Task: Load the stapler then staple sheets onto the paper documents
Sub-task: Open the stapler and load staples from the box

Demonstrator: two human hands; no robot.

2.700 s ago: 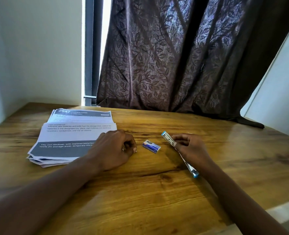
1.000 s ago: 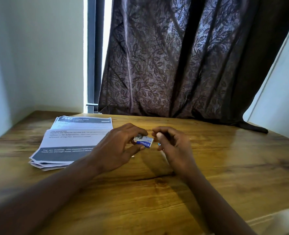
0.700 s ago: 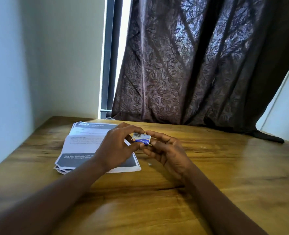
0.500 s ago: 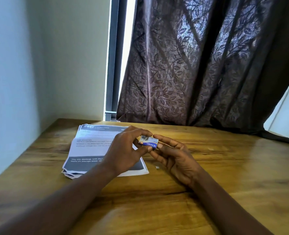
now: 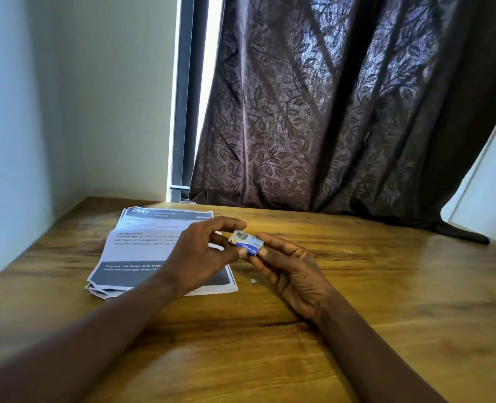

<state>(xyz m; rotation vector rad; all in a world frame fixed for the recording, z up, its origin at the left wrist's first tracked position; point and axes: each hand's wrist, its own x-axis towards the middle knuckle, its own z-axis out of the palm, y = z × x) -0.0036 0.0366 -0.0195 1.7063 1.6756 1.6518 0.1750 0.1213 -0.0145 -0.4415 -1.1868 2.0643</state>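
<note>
Both hands hold a small blue and white box of staples point(image 5: 246, 242) just above the wooden table point(image 5: 357, 301). My left hand point(image 5: 200, 257) pinches the box's left end between thumb and fingers. My right hand point(image 5: 290, 274) touches its right end with thumb and fingertips, palm up. A fanned stack of printed paper documents point(image 5: 142, 251) lies on the table to the left, partly under my left hand. The stapler is out of view.
A tiny white scrap point(image 5: 253, 280) lies on the table beside the papers. A dark patterned curtain point(image 5: 342, 112) hangs behind the table and its hem rests on the far right edge. A white wall point(image 5: 23, 126) borders the table's left side.
My right hand put down the stapler and my left hand lifted the staple box off the table. Both hands now hold the box, and the view has swung left.
</note>
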